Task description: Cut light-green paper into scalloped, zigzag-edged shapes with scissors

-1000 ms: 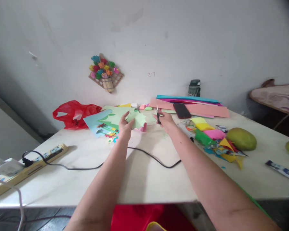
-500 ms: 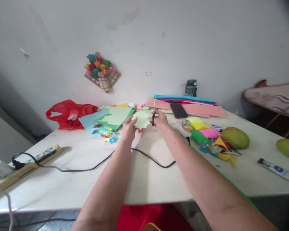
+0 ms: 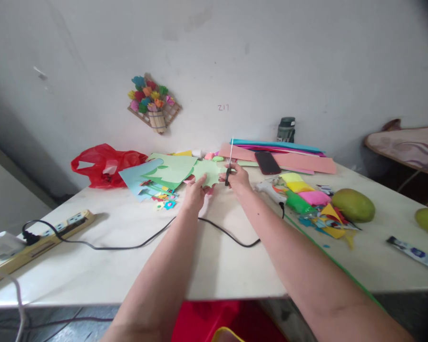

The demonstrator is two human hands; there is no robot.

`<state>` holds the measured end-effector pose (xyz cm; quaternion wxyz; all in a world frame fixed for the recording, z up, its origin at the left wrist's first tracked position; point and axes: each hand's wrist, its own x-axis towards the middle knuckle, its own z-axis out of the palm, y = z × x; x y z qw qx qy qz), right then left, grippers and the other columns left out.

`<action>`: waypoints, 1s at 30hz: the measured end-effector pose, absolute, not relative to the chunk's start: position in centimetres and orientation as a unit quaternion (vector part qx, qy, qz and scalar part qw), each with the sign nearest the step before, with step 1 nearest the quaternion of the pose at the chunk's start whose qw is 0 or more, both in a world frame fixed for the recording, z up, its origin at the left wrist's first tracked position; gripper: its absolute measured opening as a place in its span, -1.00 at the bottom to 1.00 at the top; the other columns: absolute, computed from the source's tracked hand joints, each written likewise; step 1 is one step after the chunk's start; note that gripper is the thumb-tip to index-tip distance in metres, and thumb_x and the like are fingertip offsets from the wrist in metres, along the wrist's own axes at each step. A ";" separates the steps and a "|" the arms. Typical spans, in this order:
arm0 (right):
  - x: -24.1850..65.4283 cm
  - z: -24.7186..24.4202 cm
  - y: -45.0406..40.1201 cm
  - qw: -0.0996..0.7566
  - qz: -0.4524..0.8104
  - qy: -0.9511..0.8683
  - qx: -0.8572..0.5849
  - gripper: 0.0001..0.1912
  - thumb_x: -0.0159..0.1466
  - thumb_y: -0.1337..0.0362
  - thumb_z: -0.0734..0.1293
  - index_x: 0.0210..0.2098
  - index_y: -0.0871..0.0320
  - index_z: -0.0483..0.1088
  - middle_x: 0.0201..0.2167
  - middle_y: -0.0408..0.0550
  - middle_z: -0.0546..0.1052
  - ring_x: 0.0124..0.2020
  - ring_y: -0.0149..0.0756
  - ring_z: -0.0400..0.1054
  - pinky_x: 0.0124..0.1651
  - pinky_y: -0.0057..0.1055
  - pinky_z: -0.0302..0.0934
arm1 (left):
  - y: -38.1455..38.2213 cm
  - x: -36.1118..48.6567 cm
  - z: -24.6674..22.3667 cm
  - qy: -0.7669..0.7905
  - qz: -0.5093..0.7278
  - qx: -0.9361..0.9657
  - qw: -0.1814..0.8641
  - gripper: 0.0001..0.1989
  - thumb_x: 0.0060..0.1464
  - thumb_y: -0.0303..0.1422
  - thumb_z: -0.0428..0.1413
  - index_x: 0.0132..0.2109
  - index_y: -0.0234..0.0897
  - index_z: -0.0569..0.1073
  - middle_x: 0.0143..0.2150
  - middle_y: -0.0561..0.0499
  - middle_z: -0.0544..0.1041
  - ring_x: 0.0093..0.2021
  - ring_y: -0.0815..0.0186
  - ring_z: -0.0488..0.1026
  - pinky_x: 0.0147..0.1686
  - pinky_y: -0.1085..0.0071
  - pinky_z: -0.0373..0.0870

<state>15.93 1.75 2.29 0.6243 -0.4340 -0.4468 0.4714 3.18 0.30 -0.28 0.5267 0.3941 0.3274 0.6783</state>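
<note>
My left hand (image 3: 197, 191) pinches the lower left edge of a pale green paper cutout (image 3: 207, 171) with a scalloped rim, held above the table. In my right hand (image 3: 238, 177) is a pair of scissors (image 3: 230, 164); its dark handles lie in my fingers and the blades point up, away from me. The right fingertips are close to the cutout's right edge; whether they touch it I cannot tell. Left of the cutout lie light green paper sheets (image 3: 178, 167), a light blue sheet (image 3: 130, 176) and small paper flowers (image 3: 169, 205).
A black phone (image 3: 267, 163) rests on stacked coloured paper (image 3: 306, 161). A white glue gun (image 3: 271, 191), clay packs (image 3: 310, 197), paper scraps and a green mango (image 3: 353, 205) are on the right. A black cord (image 3: 128, 248) runs from the power strip (image 3: 39, 247). A red bag (image 3: 107, 166) sits back left.
My left hand has shifted lower along the paper cutout, and the cutout looks turned. The scissors stay in my right hand. The whole view has moved slightly.
</note>
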 end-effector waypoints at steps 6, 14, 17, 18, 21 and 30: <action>15.7 2.4 1.6 0.619 0.471 -0.445 -0.443 -0.65 -0.05 0.30 0.40 -0.28 0.16 0.26 -0.63 -0.22 0.41 -0.63 -0.40 0.38 -0.77 -0.65 -0.04 | 0.4 3.9 -0.7 0.275 0.697 0.371 0.549 -0.73 -0.23 -0.34 0.25 -0.34 -0.35 0.39 -0.52 0.10 0.41 -0.52 0.49 0.37 -0.16 0.33 0.42; 16.7 1.6 1.5 0.494 0.539 -0.534 -0.425 -0.64 0.04 0.03 0.36 -0.39 0.19 0.27 -0.67 -0.18 0.39 -0.73 -0.50 0.26 -0.79 -0.63 -0.06 | 1.0 2.1 -0.6 0.285 0.755 0.315 0.499 -0.75 -0.23 -0.34 0.25 -0.48 -0.37 0.32 -0.73 0.22 0.16 -0.53 0.37 0.43 -0.16 0.22 0.40; 17.1 1.6 1.2 0.431 0.557 -0.586 -0.401 -0.58 0.03 -0.05 0.33 -0.41 0.21 0.29 -0.65 -0.16 0.39 -0.71 -0.49 0.27 -0.78 -0.62 -0.03 | 1.0 1.5 -0.7 0.273 0.764 0.309 0.497 -0.77 -0.21 -0.37 0.24 -0.51 -0.37 0.32 -0.73 0.20 0.17 -0.54 0.38 0.42 -0.14 0.19 0.40; 17.3 1.6 1.1 0.411 0.561 -0.599 -0.397 -0.56 0.03 -0.07 0.33 -0.40 0.22 0.31 -0.65 -0.16 0.39 -0.71 -0.49 0.27 -0.78 -0.61 -0.03 | 1.1 1.3 -0.7 0.268 0.765 0.309 0.497 -0.79 -0.21 -0.39 0.24 -0.50 -0.38 0.33 -0.73 0.20 0.18 -0.56 0.41 0.40 -0.14 0.19 0.40; 17.7 1.8 0.9 0.362 0.572 -0.628 -0.384 -0.54 0.03 -0.08 0.33 -0.37 0.24 0.34 -0.64 -0.16 0.38 -0.71 -0.49 0.27 -0.77 -0.61 -0.03 | 1.2 1.1 -0.9 0.252 0.776 0.302 0.493 -0.82 -0.23 -0.44 0.24 -0.48 -0.39 0.36 -0.70 0.19 0.26 -0.63 0.49 0.32 -0.15 0.17 0.41; 17.7 1.7 0.9 0.291 0.556 -0.687 -0.368 -0.54 0.09 -0.09 0.27 -0.35 0.23 0.34 -0.63 -0.15 0.39 -0.71 -0.49 0.27 -0.77 -0.60 -0.01 | 1.0 1.3 -0.6 0.209 0.789 0.291 0.498 -0.74 -0.24 -0.46 0.24 -0.33 -0.37 0.38 -0.43 -0.01 0.49 -0.34 0.22 0.50 -0.11 0.08 0.38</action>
